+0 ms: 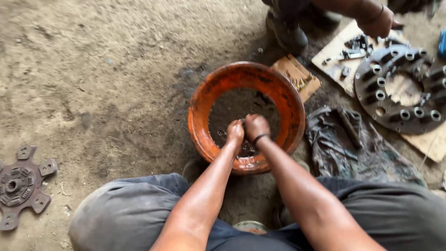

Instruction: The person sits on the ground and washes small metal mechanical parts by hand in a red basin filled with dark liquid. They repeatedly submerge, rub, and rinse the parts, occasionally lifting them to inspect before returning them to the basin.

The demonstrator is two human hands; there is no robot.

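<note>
Hands, left and right, fisted together inside orange basin; grip contents unclear; clutch plate beside.

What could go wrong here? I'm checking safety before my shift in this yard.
Both the left hand and right hand are bare in the orange basin of dark liquid, so skin irritation seems possible. Small parts on the wooden board beside the basin could get knocked into the dirt. The rag lies close and might soak up splashes.

Bare dirt floor, carrying an orange basin, a clutch disc at left, a pressure plate on cardboard, a dark rag.
</note>
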